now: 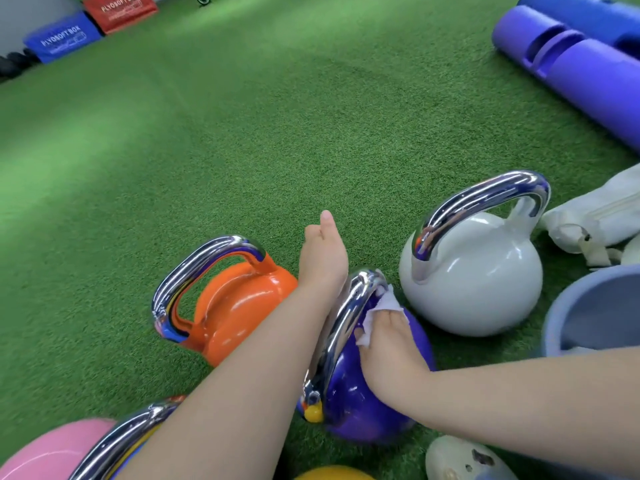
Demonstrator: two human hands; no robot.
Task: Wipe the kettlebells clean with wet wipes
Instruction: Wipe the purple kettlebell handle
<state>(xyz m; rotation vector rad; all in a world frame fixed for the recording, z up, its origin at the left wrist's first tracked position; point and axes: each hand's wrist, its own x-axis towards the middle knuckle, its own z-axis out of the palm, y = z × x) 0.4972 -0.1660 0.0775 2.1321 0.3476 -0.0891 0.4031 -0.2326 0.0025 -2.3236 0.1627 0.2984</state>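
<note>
Green artificial turf (263,140) covered the floor across the whole frame, with a grey wall just visible at the upper left edge.

At the lower centre stood the purple kettlebell (360,407), its chrome handle (341,327) rising toward the middle of the frame. A white wet wipe (379,315) was pressed against the upper right shoulder of the purple body, just beside the handle, by the right hand (389,355); the fingers were laid over the wipe, and how far they were curled into it could not be told. The left hand (323,259) was placed at the top of the handle from the left side, thumb pointing up the frame; its fingers were hidden behind the palm, so whether the handle was gripped could not be told.

Just left of the purple kettlebell an orange kettlebell (239,306) was seen, also with a chrome handle. To the right stood a white kettlebell (474,282), near the purple one but apart from it. A pink kettlebell (52,452) was cut off by the lower left corner, and a yellow rounded top (332,474) showed at the bottom edge.

At the right edge a blue-grey bucket (568,317) and a pale fabric bag (595,216) were seen. Purple and blue foam tubes (585,71) lay at the upper right. A blue soft box (62,38) and a red soft box (119,10) were set at the upper left.
</note>
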